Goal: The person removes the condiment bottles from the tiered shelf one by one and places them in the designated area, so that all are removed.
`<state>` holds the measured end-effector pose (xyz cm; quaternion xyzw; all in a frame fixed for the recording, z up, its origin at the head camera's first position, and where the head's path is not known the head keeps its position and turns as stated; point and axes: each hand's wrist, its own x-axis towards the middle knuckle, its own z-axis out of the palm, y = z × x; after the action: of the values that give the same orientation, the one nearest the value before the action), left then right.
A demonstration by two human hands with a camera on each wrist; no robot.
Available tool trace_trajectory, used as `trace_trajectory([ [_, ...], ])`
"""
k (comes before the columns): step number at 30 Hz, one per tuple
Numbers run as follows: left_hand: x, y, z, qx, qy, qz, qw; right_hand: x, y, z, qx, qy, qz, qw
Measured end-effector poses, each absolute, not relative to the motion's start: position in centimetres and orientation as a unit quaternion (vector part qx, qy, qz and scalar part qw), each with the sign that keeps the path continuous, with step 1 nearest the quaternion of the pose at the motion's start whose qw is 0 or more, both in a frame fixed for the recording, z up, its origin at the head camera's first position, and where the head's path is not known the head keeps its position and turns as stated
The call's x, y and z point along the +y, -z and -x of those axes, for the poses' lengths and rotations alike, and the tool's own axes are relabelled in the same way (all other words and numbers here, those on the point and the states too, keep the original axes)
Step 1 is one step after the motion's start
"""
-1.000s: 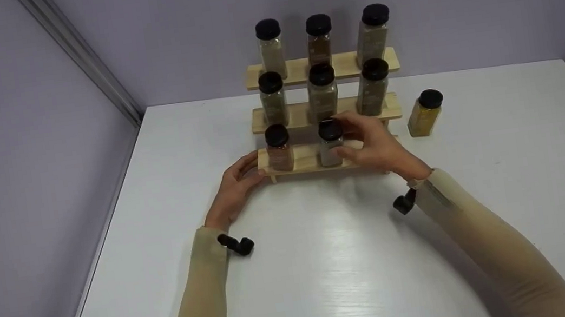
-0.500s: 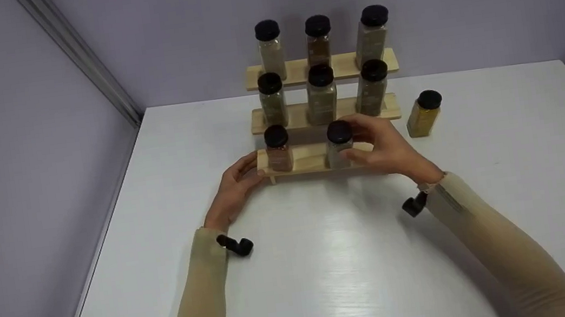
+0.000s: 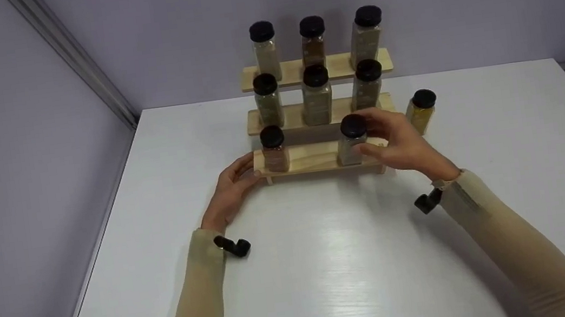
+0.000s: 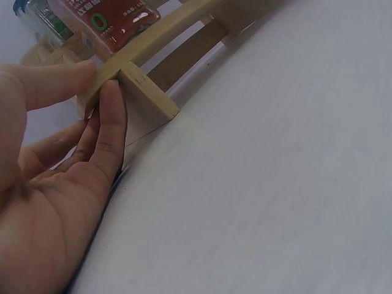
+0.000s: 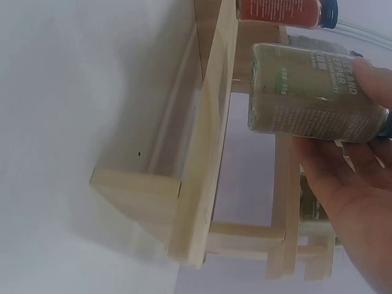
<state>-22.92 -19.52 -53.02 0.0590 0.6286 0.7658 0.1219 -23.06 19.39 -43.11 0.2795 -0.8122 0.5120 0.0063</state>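
Note:
A three-tier wooden spice rack (image 3: pixel 318 156) stands on the white table. At its front left corner my left hand (image 3: pixel 229 191) pinches the end of the lowest shelf, thumb on top and fingers below, as the left wrist view shows. My right hand (image 3: pixel 403 145) grips a square glass spice jar (image 5: pixel 312 92) with a black lid, labelled salt and pepper. In the right wrist view its base is slightly apart from the lowest shelf, towards that shelf's right end. A jar of red spice (image 3: pixel 275 155) sits at the left of the same shelf.
Three jars stand on the middle shelf (image 3: pixel 293 115), and three more on the top shelf (image 3: pixel 293 72). On the table right of the rack is a jar of yellow spice (image 3: pixel 421 114), partly behind my right hand. A wall (image 3: pixel 180 41) rises behind the table.
My right hand has carried the salt and pepper jar rightwards along the lowest shelf, from near its middle towards its right end. The left hand keeps its hold on the rack.

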Motion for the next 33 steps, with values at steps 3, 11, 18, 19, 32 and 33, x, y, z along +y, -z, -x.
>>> trace_trajectory([
  [3,-19.5,53.0,23.0,0.623,-0.771,-0.056,0.122,20.0,43.1,23.0,-0.816,-0.508,-0.275,0.009],
  [11,-19.6,53.2,23.1,0.615,-0.777,-0.051,0.128,21.4,43.2,22.9,-0.816,-0.510,-0.271,0.020],
  [18,-19.6,53.1,23.2,0.615,-0.776,-0.051,0.128,23.3,42.8,22.5,-0.825,-0.499,-0.266,0.024],
  [19,-19.6,53.1,23.2,0.616,-0.775,-0.053,0.128,23.6,42.7,22.5,-0.826,-0.498,-0.263,0.024],
  [32,-19.6,53.0,22.9,0.625,-0.769,-0.056,0.124,26.9,41.3,22.2,-0.837,-0.488,-0.245,0.042],
  [33,-19.6,53.1,22.9,0.627,-0.767,-0.057,0.123,27.1,41.2,22.2,-0.835,-0.491,-0.244,0.045],
])
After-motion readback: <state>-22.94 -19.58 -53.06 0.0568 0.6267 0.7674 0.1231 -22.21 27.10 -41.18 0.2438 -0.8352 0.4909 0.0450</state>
